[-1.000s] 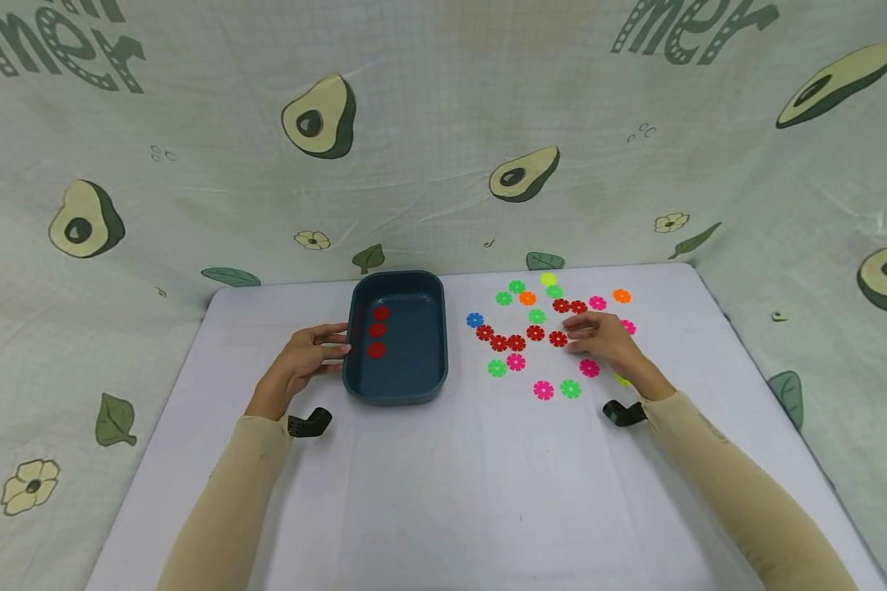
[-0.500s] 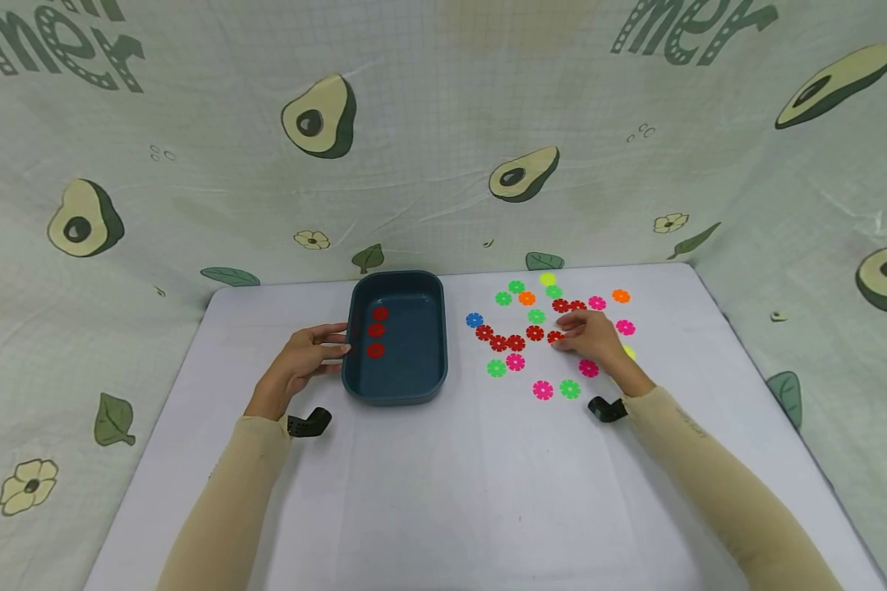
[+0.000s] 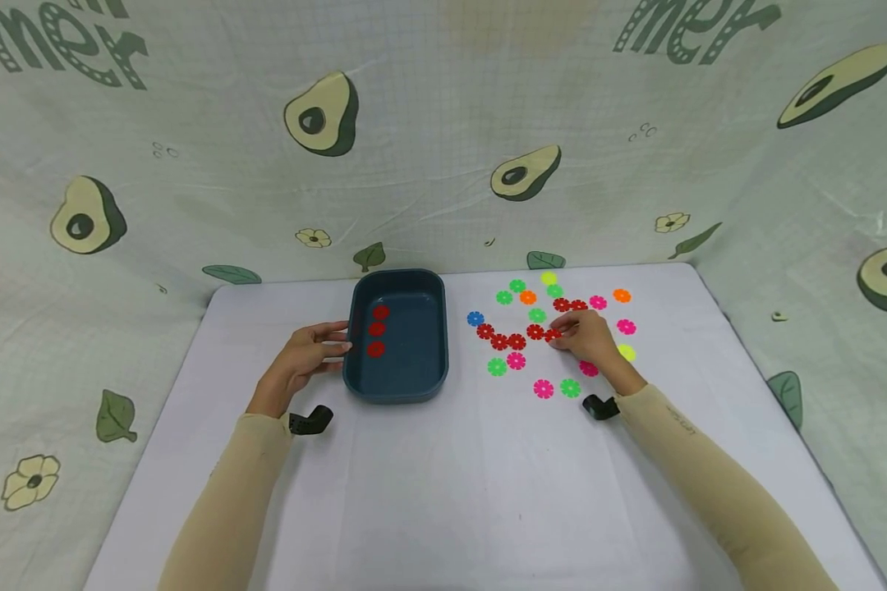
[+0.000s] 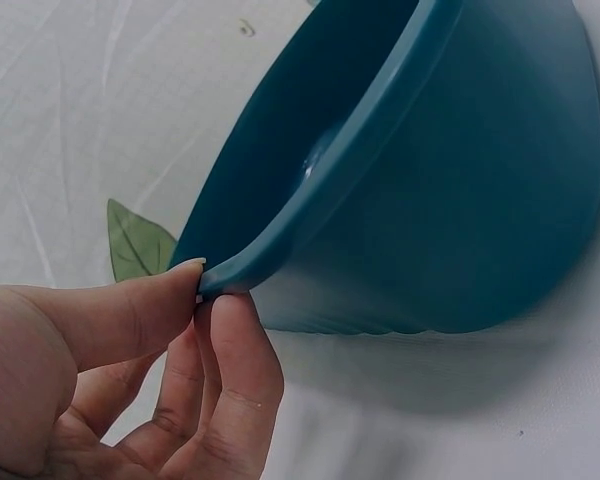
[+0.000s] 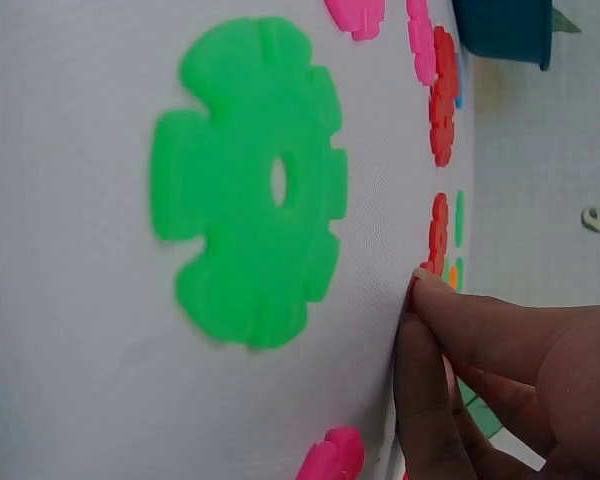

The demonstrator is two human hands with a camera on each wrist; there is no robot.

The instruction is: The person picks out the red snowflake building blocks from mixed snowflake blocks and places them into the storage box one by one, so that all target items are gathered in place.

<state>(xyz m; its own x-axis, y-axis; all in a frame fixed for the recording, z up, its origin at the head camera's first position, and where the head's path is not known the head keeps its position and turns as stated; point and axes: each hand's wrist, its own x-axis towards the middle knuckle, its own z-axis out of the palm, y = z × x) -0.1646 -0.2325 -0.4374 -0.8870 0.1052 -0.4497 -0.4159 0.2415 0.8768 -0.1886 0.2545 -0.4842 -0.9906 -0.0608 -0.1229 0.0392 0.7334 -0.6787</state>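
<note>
In the head view my left hand [image 3: 301, 363] is at the left side of a dark blue rectangular tray [image 3: 415, 365]. The left wrist view shows thumb and fingers pinching the tray's rim [image 4: 325, 185]. Three red discs [image 3: 377, 329] lie in a column inside the tray. My right hand [image 3: 590, 341] is among the scattered plastic discs, pinching a red notched disc [image 3: 553, 336] between thumb and finger. Just left of it lies another red disc [image 3: 535, 332]. Up close in the right wrist view, a green notched disc [image 5: 250, 185] lies flat beside the hand.
Around the right hand are a blue disc [image 3: 475, 318], an orange disc [image 3: 622, 295], a yellow disc [image 3: 627, 352] and several pink, green and red ones. All lie on a white table [image 3: 443, 492]. A patterned cloth [image 3: 429, 123] hangs behind it.
My right hand has moved slightly left and its fingers have closed on the red disc, which has slid a little left. The left hand and tray have stayed put.
</note>
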